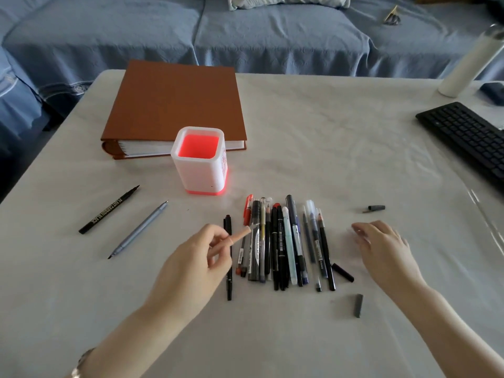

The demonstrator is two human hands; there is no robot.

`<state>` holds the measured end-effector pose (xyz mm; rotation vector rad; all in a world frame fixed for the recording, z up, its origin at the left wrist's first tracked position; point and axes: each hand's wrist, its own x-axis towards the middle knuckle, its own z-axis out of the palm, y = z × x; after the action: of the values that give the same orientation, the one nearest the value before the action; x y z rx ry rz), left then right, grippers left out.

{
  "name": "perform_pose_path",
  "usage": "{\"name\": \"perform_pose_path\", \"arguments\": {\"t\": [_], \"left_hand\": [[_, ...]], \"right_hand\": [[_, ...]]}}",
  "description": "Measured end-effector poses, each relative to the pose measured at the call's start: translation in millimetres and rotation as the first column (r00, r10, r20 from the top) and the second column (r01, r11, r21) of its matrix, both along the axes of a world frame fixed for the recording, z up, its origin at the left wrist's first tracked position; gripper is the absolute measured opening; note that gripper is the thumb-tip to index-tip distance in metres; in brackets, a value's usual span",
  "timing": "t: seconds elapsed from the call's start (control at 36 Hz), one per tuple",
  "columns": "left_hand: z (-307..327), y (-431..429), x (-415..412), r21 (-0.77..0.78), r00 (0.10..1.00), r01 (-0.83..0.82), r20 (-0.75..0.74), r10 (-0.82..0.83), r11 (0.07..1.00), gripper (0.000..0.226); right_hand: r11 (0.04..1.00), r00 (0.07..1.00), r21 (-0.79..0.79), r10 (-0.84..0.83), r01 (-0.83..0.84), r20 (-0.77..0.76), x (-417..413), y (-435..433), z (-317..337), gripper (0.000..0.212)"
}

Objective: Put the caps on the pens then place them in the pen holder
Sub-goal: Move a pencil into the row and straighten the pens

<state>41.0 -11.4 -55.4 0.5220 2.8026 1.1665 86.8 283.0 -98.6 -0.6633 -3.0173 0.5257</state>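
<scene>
While pens [283, 246] lie in a row mid-desk [327, 132], two hands hover beside them.
Toward the front edge a grey cap [358, 306] lies loose; the left hand [196, 257] pinches a peach pen [240, 234], the right hand [387, 249] hangs slack, empty; farther back stands the pen holder [200, 162], before a brown binder [174, 105].

One wide-angle camera, worn on the head, looked forward and down at the surface [341, 137] from close above its near edge; left hand [196, 257] and right hand [387, 252] sat low-centre.
</scene>
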Motion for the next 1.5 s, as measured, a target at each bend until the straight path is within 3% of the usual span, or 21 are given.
{"name": "perform_pose_path", "arguments": {"t": [0.08,0.22,0.39,0.56,0.72,0.83,1.0,1.19,1.31,1.39,1.5], "left_hand": [[4.6,3.6,5.5,0.106,0.997,0.017,0.068,-0.024,0.994,0.008],[13.1,7.4,12.1,0.191,0.993,0.052,0.094,-0.071,0.980,0.013],[21.2,6.3,17.1,0.219,0.985,0.120,0.096,-0.144,0.968,0.010],[24.2,3.7,19.3,0.199,0.984,0.137,0.090,-0.157,0.970,0.008],[24.1,1.4,20.5,0.179,0.982,0.142,0.095,-0.160,0.974,0.006],[25.8,2.4,21.2,0.177,0.980,0.152,0.097,-0.171,0.972,0.015],[22.8,3.8,20.9,0.158,0.967,0.243,0.035,-0.252,0.957,0.027],[23.6,6.9,21.8,0.219,0.964,0.257,0.011,-0.266,0.941,0.018],[23.8,8.5,20.9,0.245,0.972,0.173,0.115,-0.205,0.954,0.026],[26.2,11.2,19.1,0.285,0.957,0.112,0.226,-0.180,0.952,0.013],[26.7,8.1,18.6,0.381,0.844,0.032,0.486,-0.229,0.924,0.012]], "right_hand": [[0.953,0.988,-0.302,-0.034,-0.014,-0.154,1.3,-19.7,13.5,0.027],[0.757,0.967,-0.640,-0.043,-0.133,-0.252,4.3,-50.8,45.8,0.017],[0.606,0.941,-0.785,-0.178,-0.126,-0.289,4.0,-73.6,75.0,0.014],[0.566,0.957,-0.816,-0.150,-0.122,-0.248,3.5,-84.8,76.5,0.011],[0.598,0.960,-0.778,-0.048,-0.192,-0.274,5.3,-90.5,72.8,0.024],[0.557,0.963,-0.802,-0.012,-0.216,-0.268,5.5,-92.5,76.1,0.022],[0.649,0.959,-0.714,0.093,-0.263,-0.269,8.6,-96.1,77.6,0.025],[0.717,0.931,-0.599,0.215,-0.356,-0.296,12.2,-107.3,67.0,0.027],[0.695,0.920,-0.615,0.194,-0.374,-0.340,13.1,-111.6,68.1,0.034],[0.659,0.916,-0.646,0.189,-0.385,-0.353,14.0,-116.4,69.2,0.037],[0.669,0.898,-0.609,0.233,-0.427,-0.374,16.0,-119.1,64.2,0.029]]}}
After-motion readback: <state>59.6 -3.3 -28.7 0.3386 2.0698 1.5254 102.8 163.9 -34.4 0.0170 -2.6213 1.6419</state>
